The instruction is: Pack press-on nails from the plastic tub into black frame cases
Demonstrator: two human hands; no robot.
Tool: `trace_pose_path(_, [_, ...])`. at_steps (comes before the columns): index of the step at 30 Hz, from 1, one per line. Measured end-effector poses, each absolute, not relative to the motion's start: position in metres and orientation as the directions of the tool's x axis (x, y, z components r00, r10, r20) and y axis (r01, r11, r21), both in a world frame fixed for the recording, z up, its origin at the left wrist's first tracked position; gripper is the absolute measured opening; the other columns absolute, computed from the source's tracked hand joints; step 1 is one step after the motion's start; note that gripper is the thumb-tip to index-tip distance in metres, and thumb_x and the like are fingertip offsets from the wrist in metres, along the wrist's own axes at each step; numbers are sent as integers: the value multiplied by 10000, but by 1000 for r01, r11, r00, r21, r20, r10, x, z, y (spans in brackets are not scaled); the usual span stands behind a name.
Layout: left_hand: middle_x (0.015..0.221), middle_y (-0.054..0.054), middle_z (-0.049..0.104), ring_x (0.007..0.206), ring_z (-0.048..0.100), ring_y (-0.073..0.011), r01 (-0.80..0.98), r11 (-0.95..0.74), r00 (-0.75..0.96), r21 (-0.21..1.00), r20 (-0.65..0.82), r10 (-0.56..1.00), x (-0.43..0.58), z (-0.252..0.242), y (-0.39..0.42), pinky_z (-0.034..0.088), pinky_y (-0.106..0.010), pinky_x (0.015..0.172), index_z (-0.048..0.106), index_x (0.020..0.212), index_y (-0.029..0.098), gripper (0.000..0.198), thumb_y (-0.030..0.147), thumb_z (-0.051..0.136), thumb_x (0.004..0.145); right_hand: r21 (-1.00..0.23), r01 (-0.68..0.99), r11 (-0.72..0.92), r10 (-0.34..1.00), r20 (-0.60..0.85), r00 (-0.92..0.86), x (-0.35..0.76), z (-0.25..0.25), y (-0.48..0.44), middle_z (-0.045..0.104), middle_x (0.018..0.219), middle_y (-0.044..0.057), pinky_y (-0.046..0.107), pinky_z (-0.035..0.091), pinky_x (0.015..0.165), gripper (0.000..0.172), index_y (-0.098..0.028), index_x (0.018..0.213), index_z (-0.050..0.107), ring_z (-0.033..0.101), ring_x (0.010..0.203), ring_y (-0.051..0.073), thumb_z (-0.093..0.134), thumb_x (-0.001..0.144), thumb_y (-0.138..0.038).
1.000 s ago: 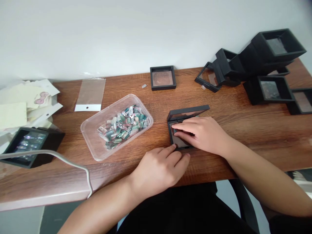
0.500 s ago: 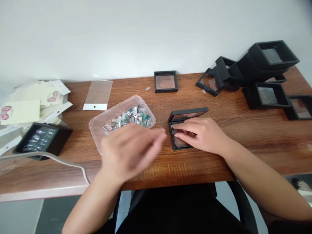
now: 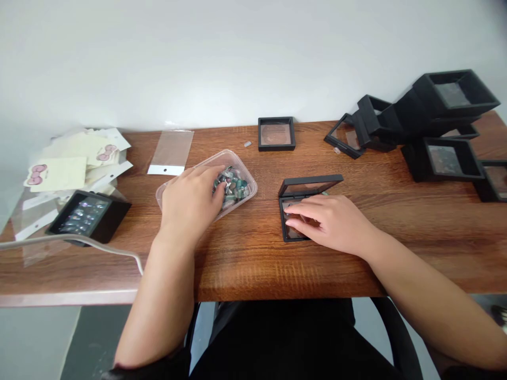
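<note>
My left hand point(image 3: 192, 198) reaches over a clear plastic tub point(image 3: 249, 177), thumb and index finger apart at the edge of a pile of small glossy green and clear pieces point(image 3: 237, 187); its other fingertips are hidden. To the right, a hinged black display case point(image 3: 283, 224) lies with its lid point(image 3: 311, 184) raised and tilted back. My right hand point(image 3: 328, 219) rests over the case's lower half, index finger and thumb slightly apart above the clear film. A small dark piece seems to lie by the index fingertip, too small to make out.
A black case with rows of shiny pieces point(image 3: 81, 214) stands left, beside a pile of cards and bags point(image 3: 63, 169) and a white cable point(image 3: 99, 244). A clear bag point(image 3: 172, 148) and a square black case point(image 3: 276, 134) lie behind. Several black cases point(image 3: 420, 116) are heaped right.
My left hand has moved left and away from me, from in front of the tub to over its pieces. My right hand stays at the hinged case. The view has shifted slightly.
</note>
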State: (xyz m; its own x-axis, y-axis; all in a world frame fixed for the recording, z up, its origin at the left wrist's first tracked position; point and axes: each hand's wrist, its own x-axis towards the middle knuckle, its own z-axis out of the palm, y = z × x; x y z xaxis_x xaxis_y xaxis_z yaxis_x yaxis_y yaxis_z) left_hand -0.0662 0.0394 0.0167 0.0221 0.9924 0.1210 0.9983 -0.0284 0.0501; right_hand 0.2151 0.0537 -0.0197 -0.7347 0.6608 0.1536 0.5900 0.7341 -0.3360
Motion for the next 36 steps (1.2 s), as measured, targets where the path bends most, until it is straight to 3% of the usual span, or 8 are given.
trace_pose_path(18, [1024,-36,741,1002,682,-308,994,-17,7,105,100,995,-71,16,37,529,-421,831,663,1194,251,354,236,542,862,-334,580,743,647,132,-751,215,-16,52,779,1034,3,317,526,706,209,-244,1100,715,724,884,197,568,978,-330])
trace_pose_path(30, [1002,-61,762,979,700,-320,998,30,-38,63,133,990,-73,10,35,556,-435,779,737,1030,259,232,366,576,901,-313,585,748,642,120,-757,216,-16,51,773,1056,24,334,541,719,237,-241,1131,705,723,884,205,544,990,-343])
trace_pose_path(36, [958,-55,754,939,698,-314,998,47,-52,47,111,992,-73,11,35,539,-416,720,732,954,267,183,323,571,886,-314,589,745,645,113,-755,216,-15,51,771,1053,17,331,535,705,228,-243,1122,704,720,871,202,550,986,-341])
